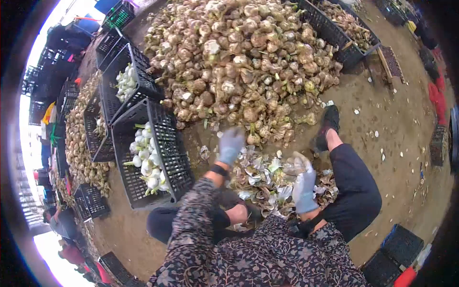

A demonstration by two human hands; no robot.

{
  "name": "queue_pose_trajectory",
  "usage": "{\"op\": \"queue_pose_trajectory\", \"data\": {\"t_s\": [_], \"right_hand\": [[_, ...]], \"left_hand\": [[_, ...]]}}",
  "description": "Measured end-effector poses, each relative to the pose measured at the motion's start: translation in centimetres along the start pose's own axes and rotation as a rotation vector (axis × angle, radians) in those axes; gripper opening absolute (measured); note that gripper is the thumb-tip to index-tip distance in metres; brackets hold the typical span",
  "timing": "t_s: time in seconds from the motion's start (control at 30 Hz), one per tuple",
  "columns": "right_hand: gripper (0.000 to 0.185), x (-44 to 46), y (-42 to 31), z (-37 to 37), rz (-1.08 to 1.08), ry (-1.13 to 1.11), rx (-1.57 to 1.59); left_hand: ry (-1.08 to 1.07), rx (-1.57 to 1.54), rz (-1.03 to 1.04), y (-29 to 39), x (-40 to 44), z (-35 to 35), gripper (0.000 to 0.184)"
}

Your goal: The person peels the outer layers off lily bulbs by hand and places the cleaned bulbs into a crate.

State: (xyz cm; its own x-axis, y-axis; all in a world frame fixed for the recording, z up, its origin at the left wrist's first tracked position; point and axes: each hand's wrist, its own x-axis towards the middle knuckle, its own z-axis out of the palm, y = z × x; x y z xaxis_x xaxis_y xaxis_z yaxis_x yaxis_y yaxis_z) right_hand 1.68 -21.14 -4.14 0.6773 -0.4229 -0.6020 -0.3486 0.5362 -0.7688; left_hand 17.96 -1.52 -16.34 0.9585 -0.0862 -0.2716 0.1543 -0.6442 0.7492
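My left hand [231,145], in a grey glove, is stretched forward at the near edge of a large heap of unpeeled garlic bulbs [239,62]. Motion blurs its fingers, and whether it holds anything is unclear. My right hand [303,184], also gloved, is above a pile of garlic skins [267,182] between my legs. Its fingers are bent around something I cannot make out. Left of my hands, a black crate [174,153] holds clean white garlic bulbs [149,160] with short green stems.
A second black crate [143,71] with white bulbs sits behind the first. Black crates [330,28] of garlic border the heap at the back right. Another garlic heap [79,134] lies at far left. A person [64,225] sits at lower left. Stacked crates [401,244] stand at lower right.
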Motion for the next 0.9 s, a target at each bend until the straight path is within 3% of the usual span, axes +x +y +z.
{"op": "queue_pose_trajectory", "data": {"t_s": [0.07,0.17,0.3,0.37,0.43,0.47,0.5,0.53,0.57,0.63,0.7,0.8,0.9], "right_hand": [[0.033,0.1,0.2,0.4,0.002,-0.007,0.016],[0.033,0.5,0.6,0.3,0.070,-0.032,0.030],[0.036,0.4,0.9,-0.5,0.123,-0.127,0.054],[0.037,1.7,2.3,-1.3,0.083,-0.173,-0.015],[0.039,2.9,4.6,-2.3,-0.093,-0.175,-0.099],[0.040,3.3,4.7,-1.5,-0.200,-0.158,-0.153],[0.042,2.1,2.6,-0.1,-0.129,-0.176,-0.147],[0.044,0.6,0.4,1.0,-0.057,-0.189,-0.150],[0.049,1.8,2.7,0.7,-0.277,-0.161,-0.273],[0.040,0.3,1.5,1.4,-0.218,-0.353,-0.274],[0.029,-1.8,-0.1,1.5,-0.087,-0.608,-0.291],[0.028,-5.0,-1.3,2.0,-0.066,-0.685,-0.304],[0.029,-6.5,-1.3,1.6,-0.211,-0.790,-0.307]], "left_hand": [[-0.183,0.356,-0.260,0.4,-0.6,5.7,0.053],[0.015,0.482,-0.226,0.5,-1.4,9.7,0.062],[-0.078,0.327,-0.298,-1.4,0.4,10.2,0.066],[-0.096,0.195,-0.175,-4.7,0.6,10.5,0.069],[-0.030,0.020,-0.001,0.1,-2.9,7.2,0.076],[-0.147,0.044,-0.023,2.2,-4.7,5.4,0.079],[-0.260,-0.073,0.017,7.2,-7.4,1.7,0.078],[-0.068,0.040,0.227,4.0,-8.8,3.8,0.070],[-0.138,0.049,0.293,6.5,-11.1,1.5,0.065],[-0.155,0.053,0.475,11.2,-15.6,-2.5,0.061],[-0.135,-0.028,0.422,13.1,-19.0,-4.4,0.063],[-0.060,-0.086,0.432,12.2,-21.5,-5.1,0.063],[0.022,-0.148,0.502,11.0,-23.0,-5.2,0.061]]}}
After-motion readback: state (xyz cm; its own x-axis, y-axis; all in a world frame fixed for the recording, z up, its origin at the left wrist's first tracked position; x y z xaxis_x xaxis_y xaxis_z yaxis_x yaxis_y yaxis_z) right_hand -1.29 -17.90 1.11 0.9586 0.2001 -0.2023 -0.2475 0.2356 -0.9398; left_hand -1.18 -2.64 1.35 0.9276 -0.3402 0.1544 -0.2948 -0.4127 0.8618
